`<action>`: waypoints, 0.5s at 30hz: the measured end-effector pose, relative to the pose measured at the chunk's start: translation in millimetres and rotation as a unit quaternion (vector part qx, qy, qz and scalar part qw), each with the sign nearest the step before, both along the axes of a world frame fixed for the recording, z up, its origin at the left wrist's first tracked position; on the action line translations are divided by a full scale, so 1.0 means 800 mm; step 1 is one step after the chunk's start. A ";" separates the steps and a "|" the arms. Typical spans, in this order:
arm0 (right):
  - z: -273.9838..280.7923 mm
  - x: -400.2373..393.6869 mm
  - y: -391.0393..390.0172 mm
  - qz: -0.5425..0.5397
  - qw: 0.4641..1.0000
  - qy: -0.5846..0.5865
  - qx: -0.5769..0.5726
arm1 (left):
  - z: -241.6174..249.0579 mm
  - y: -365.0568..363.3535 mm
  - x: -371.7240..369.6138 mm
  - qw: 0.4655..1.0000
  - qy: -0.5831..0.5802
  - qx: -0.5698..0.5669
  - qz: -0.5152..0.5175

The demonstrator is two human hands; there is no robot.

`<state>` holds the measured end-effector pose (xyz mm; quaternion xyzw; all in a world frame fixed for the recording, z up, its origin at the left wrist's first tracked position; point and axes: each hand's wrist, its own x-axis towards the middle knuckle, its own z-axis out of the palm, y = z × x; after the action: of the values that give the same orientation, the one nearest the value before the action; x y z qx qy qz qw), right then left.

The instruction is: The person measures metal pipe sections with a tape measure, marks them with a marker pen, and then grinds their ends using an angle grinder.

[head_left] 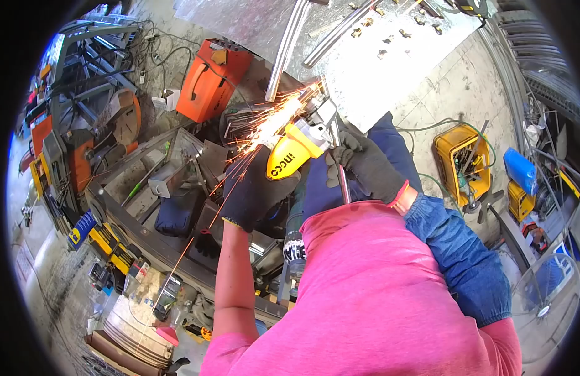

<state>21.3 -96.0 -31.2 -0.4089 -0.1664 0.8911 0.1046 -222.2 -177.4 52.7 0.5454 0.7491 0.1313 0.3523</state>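
Observation:
My left hand (252, 191), in a dark glove, is closed around the body of a yellow angle grinder (294, 153). The grinder's head meets the upper end of a shiny metal tube (345, 188), and orange sparks (268, 128) stream off to the left. The disc itself is hard to make out behind the glare. On the right, my right hand (368, 163) wears a grey glove and grips the tube, which stands over my lap with its lower end near my pink shirt. Some of its fingers are hidden by the tube.
A bright metal tabletop (421, 75) ahead bears long tubes (340, 34) and several small pieces. An orange machine (213, 80) stands at the upper left, above a dark steel frame (161, 250). Rightward are a yellow crate (449, 147) of tools, floor cables and a fan (547, 285).

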 end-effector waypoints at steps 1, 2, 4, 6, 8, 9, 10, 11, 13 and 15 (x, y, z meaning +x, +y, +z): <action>0.002 -0.002 0.000 0.009 1.000 -0.016 0.011 | 0.001 0.000 0.000 1.000 0.014 -0.017 0.000; 0.003 -0.002 0.002 0.009 1.000 -0.016 0.010 | 0.000 0.000 0.000 1.000 0.014 -0.017 -0.001; 0.009 -0.006 0.005 0.032 0.998 -0.045 0.015 | -0.005 -0.005 -0.005 1.000 -0.001 -0.014 -0.006; 0.011 -0.008 0.005 0.037 0.998 -0.053 0.025 | -0.008 -0.011 -0.004 1.000 0.022 0.005 -0.007; 0.012 -0.009 0.004 0.043 0.997 -0.061 0.036 | -0.008 -0.012 -0.003 0.999 0.044 0.024 -0.007; 0.009 -0.009 0.003 0.048 0.995 -0.064 0.066 | -0.005 -0.008 -0.002 1.000 0.019 -0.013 0.009; 0.007 -0.009 0.002 0.054 0.991 -0.067 0.098 | -0.004 -0.006 -0.001 0.998 -0.005 -0.049 0.026; 0.005 -0.008 0.000 0.054 0.991 -0.067 0.099 | -0.004 -0.006 -0.001 0.998 -0.006 -0.048 0.026; 0.000 -0.007 -0.003 0.063 0.988 -0.071 0.124 | -0.006 -0.005 -0.001 0.999 0.020 -0.046 0.004; -0.003 -0.008 -0.004 0.056 0.988 -0.062 0.127 | -0.011 -0.009 0.000 1.000 0.001 -0.023 0.015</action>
<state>15.2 -99.3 -33.3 -0.4370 -0.3071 0.8401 0.0948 -222.1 -184.6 44.1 0.5261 0.7602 0.1187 0.3622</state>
